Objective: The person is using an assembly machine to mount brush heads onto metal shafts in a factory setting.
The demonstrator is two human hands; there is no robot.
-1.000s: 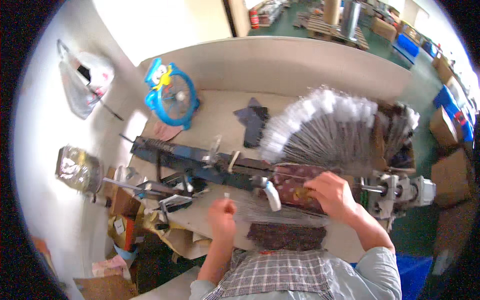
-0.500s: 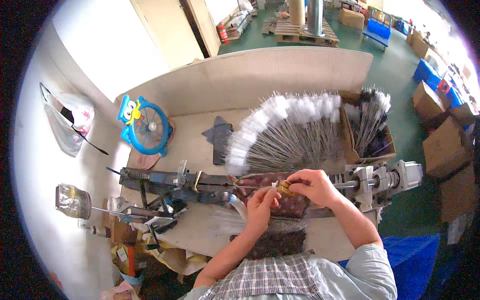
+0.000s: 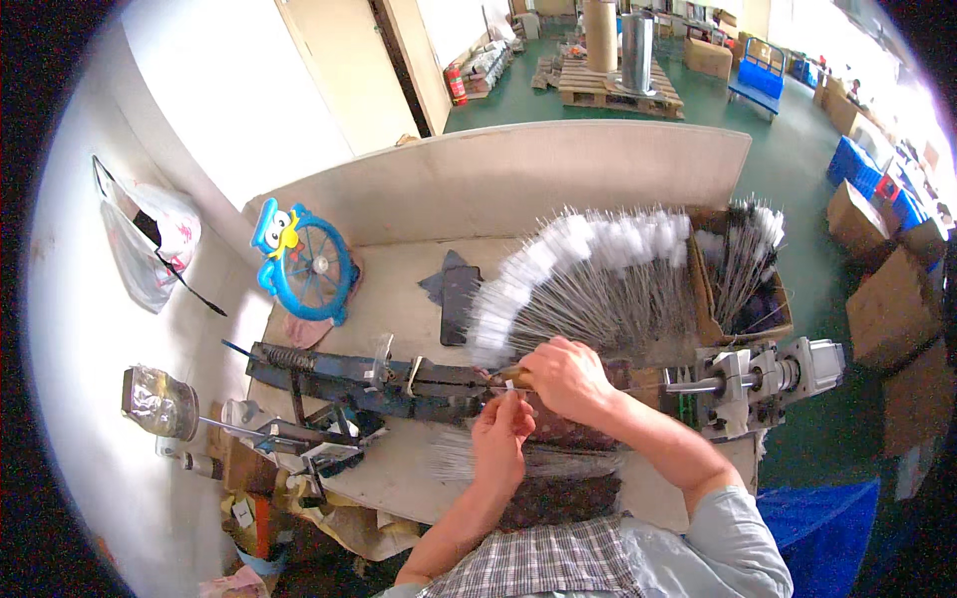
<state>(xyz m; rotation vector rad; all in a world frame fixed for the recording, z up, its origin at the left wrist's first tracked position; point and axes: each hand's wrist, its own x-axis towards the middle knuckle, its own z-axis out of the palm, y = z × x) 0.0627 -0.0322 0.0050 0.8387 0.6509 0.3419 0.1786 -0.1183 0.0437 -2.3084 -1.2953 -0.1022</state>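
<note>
My left hand [image 3: 501, 434] is closed in a pinch, with a small white piece [image 3: 509, 386] standing at its fingertips. Just above and to the right, my right hand [image 3: 566, 379] curls round a brass-coloured piece [image 3: 519, 377], mostly hidden by the fingers. Both hands meet over the long dark bench fixture [image 3: 449, 374], close to the end of its narrow rod. Beneath them lies a dark reddish-brown cloth [image 3: 568, 429]. Loose thin wires [image 3: 568, 460] are spread between the cloth and my body.
Behind my hands, wire-stemmed brushes [image 3: 608, 269] with white heads fan out. A cardboard box [image 3: 706, 299] holds more brushes. A clamped motor unit [image 3: 753, 379] stands at right, a lever mechanism [image 3: 299, 439] at left. A dark phone [image 3: 460, 304] and blue toy-shaped fan [image 3: 317, 261] sit farther back.
My right hand has moved left along the fixture with the brass-coloured piece, and my left hand has shifted slightly left. The whole view has tilted upward a little.
</note>
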